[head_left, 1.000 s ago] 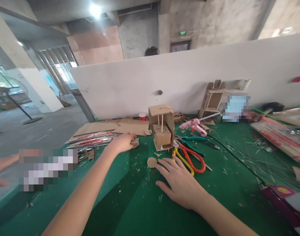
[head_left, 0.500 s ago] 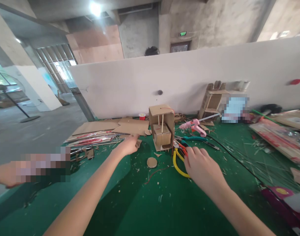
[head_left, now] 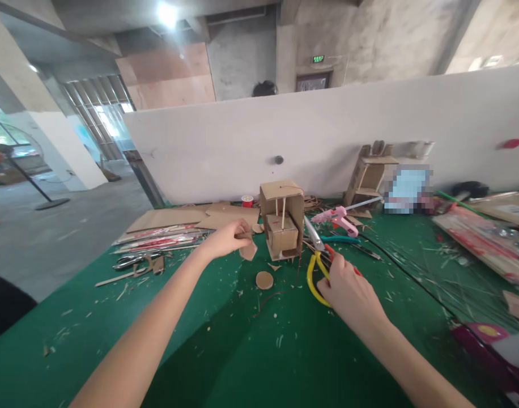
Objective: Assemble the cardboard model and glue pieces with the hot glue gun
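My left hand [head_left: 230,238] pinches a small piece of cardboard [head_left: 248,250] above the green table, left of an upright cardboard box [head_left: 264,195]. Inside that box are a smaller cardboard block and two thin wooden sticks. A round cardboard disc [head_left: 264,280] lies in front of it. My right hand [head_left: 348,283] is closed on scissors [head_left: 314,233] with orange-red handles, their metal blades pointing away toward the box. Yellow curved handles [head_left: 313,283] show beside my right fingers; whether they belong to a separate tool I cannot tell.
Behind the right hand are a pink glue gun [head_left: 336,218] and teal-handled pliers [head_left: 339,239]. Cardboard sheets [head_left: 170,220] and wrapped sticks lie at the left. A cardboard structure [head_left: 370,175] stands by the white partition [head_left: 208,150]. A black cable [head_left: 412,277] crosses the right side among scraps.
My left hand has drawn the cardboard piece off the pile area, slightly nearer. My right hand has lifted the scissors, so their blades now show. Another person's hand at the left has withdrawn.
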The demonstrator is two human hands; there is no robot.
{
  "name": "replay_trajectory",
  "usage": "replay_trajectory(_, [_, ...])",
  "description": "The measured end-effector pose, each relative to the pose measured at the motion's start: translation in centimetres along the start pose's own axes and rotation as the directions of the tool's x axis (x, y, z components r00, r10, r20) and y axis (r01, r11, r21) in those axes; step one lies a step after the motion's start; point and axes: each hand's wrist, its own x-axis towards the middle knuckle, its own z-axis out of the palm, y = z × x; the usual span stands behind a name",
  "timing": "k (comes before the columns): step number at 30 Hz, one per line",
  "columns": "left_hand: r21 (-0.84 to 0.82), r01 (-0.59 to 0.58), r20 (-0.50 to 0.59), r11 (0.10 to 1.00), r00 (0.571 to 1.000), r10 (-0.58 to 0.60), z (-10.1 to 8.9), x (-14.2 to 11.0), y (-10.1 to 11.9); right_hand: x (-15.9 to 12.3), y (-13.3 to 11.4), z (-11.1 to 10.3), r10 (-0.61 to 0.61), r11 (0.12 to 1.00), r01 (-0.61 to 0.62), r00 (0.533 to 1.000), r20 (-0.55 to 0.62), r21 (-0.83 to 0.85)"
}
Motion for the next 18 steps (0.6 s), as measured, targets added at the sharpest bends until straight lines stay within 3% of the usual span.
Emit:
replay_trajectory(2, [-0.187,-0.017,-0.082,0.982,0.997,0.001,-0.6,-0.4,0.7,0.4,0.4,0.0,0.081,0.971,-0.066,0.995,-0.057,0.229])
replay_trajectory(3, [-0.304,-0.031,-0.126,0.952,0.992,-0.008,-1.0,-0.6,1.1,0.6,0.5,0.0,0.128,0.917,-0.089,0.989,-0.076,0.390])
replay_trajectory(4, [-0.407,-0.043,-0.149,0.912,0.989,-0.020,-1.5,-0.8,1.5,0.8,0.5,0.0,0.175,0.820,-0.097,0.981,-0.086,0.564])
replay_trajectory(6, [-0.563,-0.067,-0.161,0.823,0.986,-0.030,-2.3,-1.2,2.3,0.8,0.3,-0.1,0.250,0.516,-0.054,0.964,-0.090,0.855])
replay_trajectory(8, [-0.651,-0.107,-0.203,0.752,0.979,-0.036,-2.9,-1.5,3.1,0.4,-0.2,-0.2,0.278,0.198,0.017,0.958,-0.073,0.980])
replay_trajectory(10, [-0.693,-0.146,-0.261,0.706,0.964,-0.057,-3.2,-1.6,3.9,-0.1,-0.7,-0.3,0.281,0.043,0.065,0.957,-0.074,0.997])
replay_trajectory(14, [-0.703,-0.091,-0.262,0.705,0.955,-0.138,-3.1,-2.1,5.6,-0.9,-1.3,-0.7,0.114,0.030,0.147,0.982,-0.150,0.989])
replay_trajectory(18, [-0.697,-0.032,-0.208,0.717,0.965,-0.160,-2.7,-2.9,7.4,-1.8,-2.1,-1.0,-0.055,0.135,0.083,0.996,-0.077,0.987])
